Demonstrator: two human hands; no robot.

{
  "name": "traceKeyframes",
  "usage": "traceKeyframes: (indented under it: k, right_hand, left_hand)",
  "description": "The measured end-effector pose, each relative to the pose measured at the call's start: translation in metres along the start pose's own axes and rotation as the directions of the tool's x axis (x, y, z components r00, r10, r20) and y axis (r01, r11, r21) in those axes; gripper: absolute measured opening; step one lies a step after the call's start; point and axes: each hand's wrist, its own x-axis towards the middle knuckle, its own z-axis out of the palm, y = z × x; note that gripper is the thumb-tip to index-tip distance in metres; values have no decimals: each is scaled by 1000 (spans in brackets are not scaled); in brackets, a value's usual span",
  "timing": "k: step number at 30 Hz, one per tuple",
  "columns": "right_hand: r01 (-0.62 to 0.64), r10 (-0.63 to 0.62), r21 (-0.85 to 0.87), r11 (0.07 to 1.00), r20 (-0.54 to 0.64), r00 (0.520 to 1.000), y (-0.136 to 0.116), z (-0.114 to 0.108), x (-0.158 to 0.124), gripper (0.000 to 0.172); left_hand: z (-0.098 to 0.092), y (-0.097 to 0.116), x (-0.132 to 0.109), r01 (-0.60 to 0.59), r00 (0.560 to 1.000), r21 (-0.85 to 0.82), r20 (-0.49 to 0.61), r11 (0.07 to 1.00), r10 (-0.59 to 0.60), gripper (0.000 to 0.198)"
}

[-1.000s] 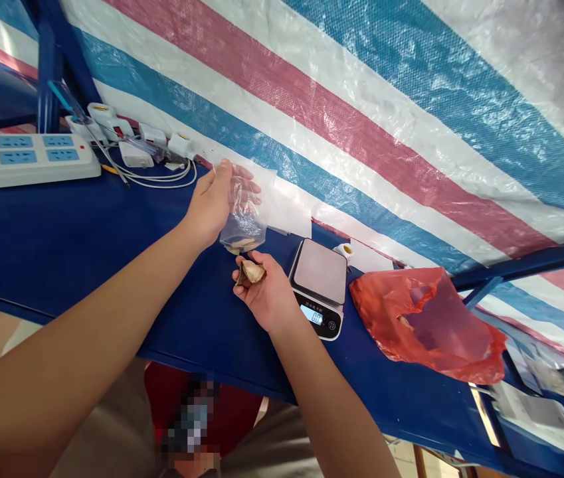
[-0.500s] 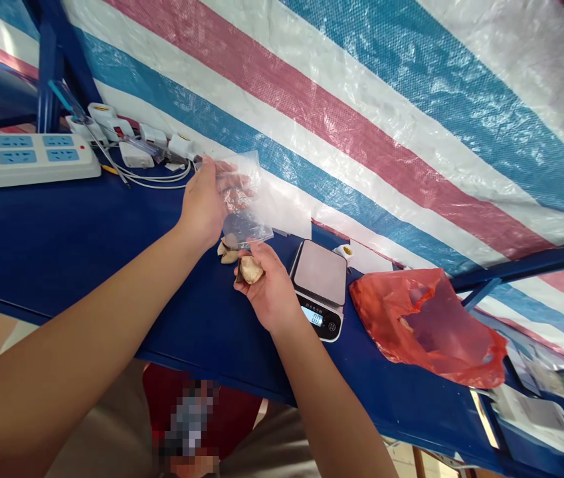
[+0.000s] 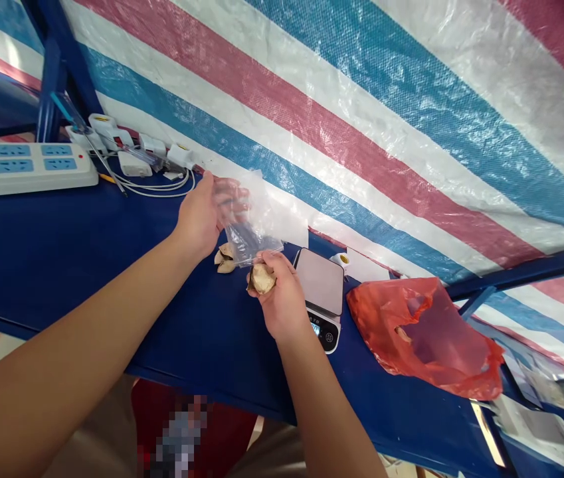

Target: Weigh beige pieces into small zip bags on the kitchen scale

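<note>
My left hand (image 3: 202,212) has its fingers stretched out and showing through a clear plastic bag (image 3: 249,236), which hangs between my two hands. Whether these fingers are inside the bag or behind it, I cannot tell. My right hand (image 3: 282,292) is closed around a pale, dark-edged dried chunk (image 3: 263,279), its kind unclear. The bag's lower edge touches the right thumb and fingertips. Similar pale dried pieces (image 3: 224,259) lie on the blue table below the bag. Right of my right hand stands a digital kitchen scale (image 3: 319,282), its display partly covered by my wrist.
A red plastic bag (image 3: 426,338) lies open right of the scale. White lamp sockets (image 3: 181,155), a cable (image 3: 157,189) and a power strip (image 3: 27,166) sit at the back left. Striped sheeting (image 3: 311,119) rises behind the blue table (image 3: 187,325).
My right hand has shifted slightly right and down in view with the dried chunk, covering more of the scale's display. The clear bag now stretches further right.
</note>
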Motion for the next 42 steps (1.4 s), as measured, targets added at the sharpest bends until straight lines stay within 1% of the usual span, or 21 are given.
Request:
traceKeyframes:
  k: [4, 7, 9, 10, 11, 12, 13, 15, 16, 17, 18, 20, 23, 25, 27, 29, 33, 34, 37, 39, 42]
  right_hand:
    - [91, -92, -90, 992, -15, 996, -15, -9, -1, 25]
    - [141, -123, -235, 962, 91, 988, -35, -24, -5, 21]
    - [172, -100, -338, 925, 219, 971, -49, -36, -9, 18]
    - [188, -78, -387, 902, 282, 956, -56, -41, -11, 18]
    - [198, -45, -438, 877, 334, 942, -62, -46, -14, 18]
    - [194, 2, -491, 850, 371, 929, -66, -51, -16, 19]
    - [174, 67, -541, 823, 397, 915, -70, -54, -18, 21]
    - [101, 223, -621, 777, 422, 879, -74, -58, -22, 25]
    - [73, 288, -651, 756, 429, 856, -74, -59, -23, 26]
    - [63, 329, -674, 736, 437, 837, -74, -60, -25, 26]
    - [70, 351, -696, 715, 444, 824, -74, -59, -26, 24]
    - [112, 363, -737, 667, 452, 815, -73, -58, -27, 19]
    - [179, 361, -781, 598, 462, 810, -72, -56, -29, 15]
    - [208, 338, -779, 591, 474, 813, -72, -55, -30, 13]
    - [228, 313, -767, 600, 486, 816, -72, -54, -30, 11]
    - [242, 301, -756, 608, 501, 811, -72, -53, -30, 12]
    - [302, 263, -719, 626, 559, 786, -72, -51, -29, 11]
    - [326, 240, -704, 631, 577, 780, -71, -50, -29, 10]
    - [382, 166, -665, 641, 607, 777, -68, -49, -28, 9]
    - [390, 128, -654, 648, 598, 791, -65, -49, -29, 7]
    - [342, 107, -628, 699, 565, 818, -64, -50, -29, 8]
  left_hand:
    - [-17, 15, 16, -24, 1000, -8, -10, 1000, 24, 50]
    - [-36, 32, 28, -28, 993, 60, 119, 998, 21, 53]
    - [-46, 42, 31, 58, 965, 201, 239, 978, -107, 63]
    - [-49, 45, 30, 113, 935, 288, 293, 951, -200, 70]
    - [-50, 47, 28, 166, 887, 377, 347, 911, -305, 78]
    - [-51, 46, 26, 206, 816, 463, 406, 862, -412, 85]
    - [-50, 44, 23, 224, 717, 543, 470, 809, -514, 91]
    - [-46, 34, 16, 209, 455, 674, 575, 709, -680, 101]
    - [-44, 27, 14, 188, 324, 720, 597, 668, -734, 104]
    - [-41, 20, 11, 162, 216, 750, 607, 641, -765, 104]
    - [-39, 13, 8, 134, 135, 770, 610, 624, -781, 101]
    - [-35, 1, 3, 80, 27, 793, 604, 604, -797, 94]
    - [-29, -9, -3, 5, -80, 803, 595, 597, -800, 87]
    - [-26, -10, -7, -37, -112, 797, 596, 603, -795, 87]
    - [-23, -11, -11, -54, -121, 784, 609, 618, -784, 86]
    - [-22, -13, -13, -31, -138, 771, 627, 636, -767, 84]
    - [-19, -19, -17, 41, -222, 779, 618, 626, -755, 64]
    - [-19, -19, -18, 50, -227, 789, 606, 613, -762, 61]
    - [-15, -17, -21, 67, -188, 818, 573, 572, -798, 57]
    - [-14, -15, -23, 81, -158, 819, 573, 568, -804, 56]
    - [-15, -15, -24, 126, -148, 799, 602, 588, -785, 56]
